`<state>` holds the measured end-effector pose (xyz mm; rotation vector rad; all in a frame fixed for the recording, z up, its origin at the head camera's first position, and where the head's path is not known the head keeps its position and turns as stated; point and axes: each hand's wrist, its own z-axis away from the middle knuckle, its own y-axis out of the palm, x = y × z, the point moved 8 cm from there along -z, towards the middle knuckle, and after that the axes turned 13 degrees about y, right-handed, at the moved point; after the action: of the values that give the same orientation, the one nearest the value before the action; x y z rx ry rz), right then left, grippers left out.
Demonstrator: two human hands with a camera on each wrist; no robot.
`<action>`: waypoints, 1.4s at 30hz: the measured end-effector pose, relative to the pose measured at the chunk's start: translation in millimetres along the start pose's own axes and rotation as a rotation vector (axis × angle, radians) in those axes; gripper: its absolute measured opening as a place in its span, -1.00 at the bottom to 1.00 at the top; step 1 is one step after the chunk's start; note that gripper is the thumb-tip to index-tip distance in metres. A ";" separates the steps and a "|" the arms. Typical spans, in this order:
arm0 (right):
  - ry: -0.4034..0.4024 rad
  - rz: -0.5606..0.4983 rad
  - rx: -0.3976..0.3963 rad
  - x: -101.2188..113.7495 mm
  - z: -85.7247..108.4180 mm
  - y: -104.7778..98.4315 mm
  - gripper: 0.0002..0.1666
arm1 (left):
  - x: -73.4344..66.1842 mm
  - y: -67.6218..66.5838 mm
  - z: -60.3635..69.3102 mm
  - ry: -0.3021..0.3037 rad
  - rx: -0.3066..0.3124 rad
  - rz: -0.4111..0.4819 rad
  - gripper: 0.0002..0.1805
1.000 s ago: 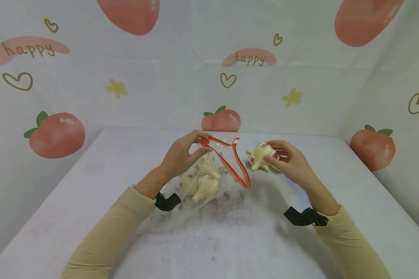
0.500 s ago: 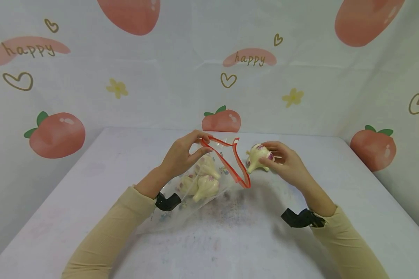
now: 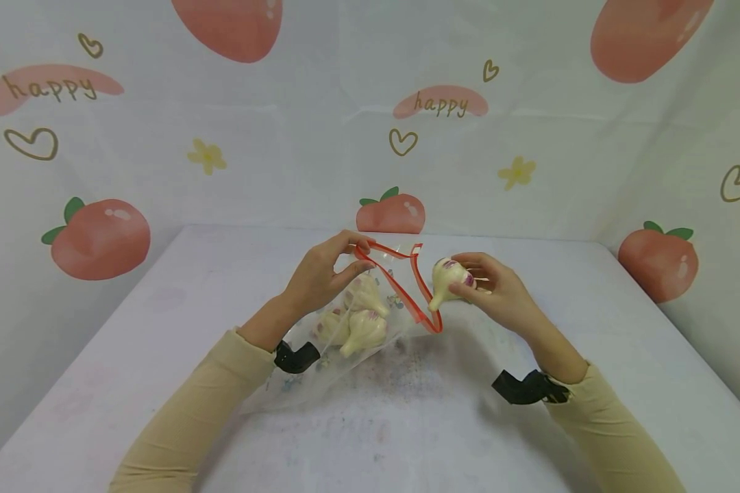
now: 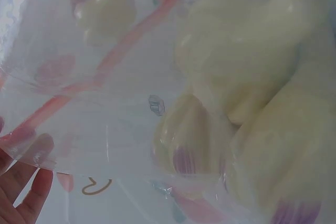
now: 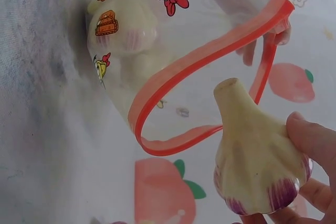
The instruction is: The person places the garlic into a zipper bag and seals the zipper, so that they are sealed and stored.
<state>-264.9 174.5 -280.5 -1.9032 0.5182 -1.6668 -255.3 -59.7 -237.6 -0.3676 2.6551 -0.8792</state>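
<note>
In the head view, my left hand (image 3: pixel 321 274) pinches the red-edged rim of a clear plastic bag (image 3: pixel 410 311), whose mouth gapes to the right. Three white garlic bulbs (image 3: pixel 367 330) lie inside it. My right hand (image 3: pixel 506 294) grips another garlic bulb (image 3: pixel 445 279) just outside the mouth, stem pointing down-left. The right wrist view shows this bulb (image 5: pixel 254 156), purple-streaked at its base, between thumb and fingers (image 5: pixel 315 145), beside the red rim (image 5: pixel 210 51). Through the plastic, the left wrist view shows bulbs (image 4: pixel 236 45) and my left fingers (image 4: pixel 26 187) at the rim.
A pale table (image 3: pixel 370 424) with faint stains lies under both hands. Behind it hangs a white cloth (image 3: pixel 321 157) printed with red fruit, hearts and flowers. Black bands (image 3: pixel 296 357) are on both wrists, at the ends of beige sleeves (image 3: pixel 191 411).
My right hand has moved left with its garlic bulb, bringing it close beside the bag's mouth. The bulb's stem has swung toward the rim. My left hand and the bag have stayed put.
</note>
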 end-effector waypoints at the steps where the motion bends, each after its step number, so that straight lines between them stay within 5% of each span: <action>1: -0.003 0.001 0.002 0.7 0.1 0.6 -0.47 | -0.1 0.0 0.0 0.000 -0.001 0.001 -0.67; 42: -0.096 -0.050 0.060 20.0 1.7 25.4 -0.49 | -1.1 0.0 -1.1 0.017 -0.007 0.006 -0.68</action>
<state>-258.3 142.8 -281.1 -1.9559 0.3806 -1.5948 -254.7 -58.7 -236.5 -0.3560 2.6738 -0.8750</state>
